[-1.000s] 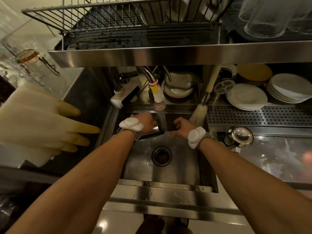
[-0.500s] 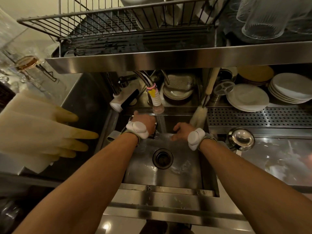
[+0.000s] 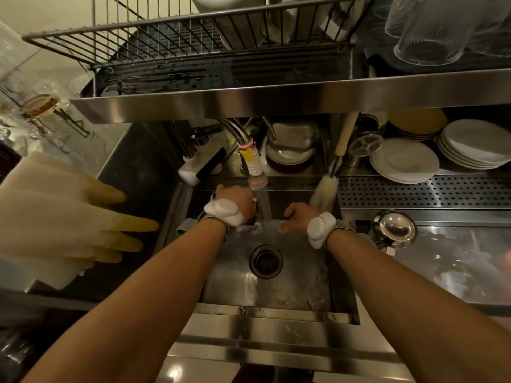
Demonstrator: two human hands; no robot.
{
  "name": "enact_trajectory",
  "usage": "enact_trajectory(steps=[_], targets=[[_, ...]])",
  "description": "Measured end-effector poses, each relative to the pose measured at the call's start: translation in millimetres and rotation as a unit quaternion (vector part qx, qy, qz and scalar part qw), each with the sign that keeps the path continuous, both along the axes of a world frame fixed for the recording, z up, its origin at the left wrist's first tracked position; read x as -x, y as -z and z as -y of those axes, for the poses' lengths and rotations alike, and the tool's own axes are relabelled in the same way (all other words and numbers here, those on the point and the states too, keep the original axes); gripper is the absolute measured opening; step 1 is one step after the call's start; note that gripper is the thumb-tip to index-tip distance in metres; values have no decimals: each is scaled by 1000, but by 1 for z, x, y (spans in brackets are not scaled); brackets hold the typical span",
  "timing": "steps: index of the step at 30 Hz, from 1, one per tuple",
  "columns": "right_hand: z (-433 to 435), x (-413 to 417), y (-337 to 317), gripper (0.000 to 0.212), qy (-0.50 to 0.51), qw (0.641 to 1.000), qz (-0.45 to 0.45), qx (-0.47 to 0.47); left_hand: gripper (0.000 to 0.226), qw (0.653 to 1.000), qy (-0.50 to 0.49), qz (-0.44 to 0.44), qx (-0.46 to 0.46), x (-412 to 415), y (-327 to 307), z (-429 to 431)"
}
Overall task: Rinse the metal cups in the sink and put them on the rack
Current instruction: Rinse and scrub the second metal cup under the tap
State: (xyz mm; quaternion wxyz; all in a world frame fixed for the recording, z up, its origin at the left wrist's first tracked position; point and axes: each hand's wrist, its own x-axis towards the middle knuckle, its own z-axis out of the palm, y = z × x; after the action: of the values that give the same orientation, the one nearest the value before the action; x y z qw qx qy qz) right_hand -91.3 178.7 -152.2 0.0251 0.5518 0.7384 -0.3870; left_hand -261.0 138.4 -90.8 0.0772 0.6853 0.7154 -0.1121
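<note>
Rubber gloves (image 3: 83,225) left; stacked white plates (image 3: 475,145) right; brush (image 3: 326,187) beside plates.

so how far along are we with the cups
Early on. Done: nothing clear; the rack shows only white ware. In hand: the tap runs, and the left hand and right hand are at the stream in the sink; what they hold is hidden. Left: racking that, plus what looks like a metal cup on the counter at right.
</note>
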Motion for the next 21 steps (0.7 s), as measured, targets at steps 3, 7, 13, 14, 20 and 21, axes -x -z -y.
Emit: enact_trajectory(steps=[3, 7, 13, 14, 20, 21], targets=[[7, -2, 3, 63, 10, 1000, -15, 6, 29, 964, -164, 209, 13, 3, 9, -5], [16, 3, 14, 80, 71, 993, -82, 35, 25, 815, -314, 485, 41, -6, 14, -5], [24, 20, 19, 102, 206, 946, -238, 75, 29, 685, -400, 606, 64, -6, 27, -5], [24, 24, 19, 104, 218, 939, -252, 82, 30, 667, -410, 618, 68, -6, 27, -5], [29, 35, 30, 93, 283, 910, -272, 131, 61, 694, -427, 578, 34, 8, 38, -5], [29, 35, 32, 91, 303, 902, -273, 142, 64, 715, -431, 550, 22, 11, 41, -3]])
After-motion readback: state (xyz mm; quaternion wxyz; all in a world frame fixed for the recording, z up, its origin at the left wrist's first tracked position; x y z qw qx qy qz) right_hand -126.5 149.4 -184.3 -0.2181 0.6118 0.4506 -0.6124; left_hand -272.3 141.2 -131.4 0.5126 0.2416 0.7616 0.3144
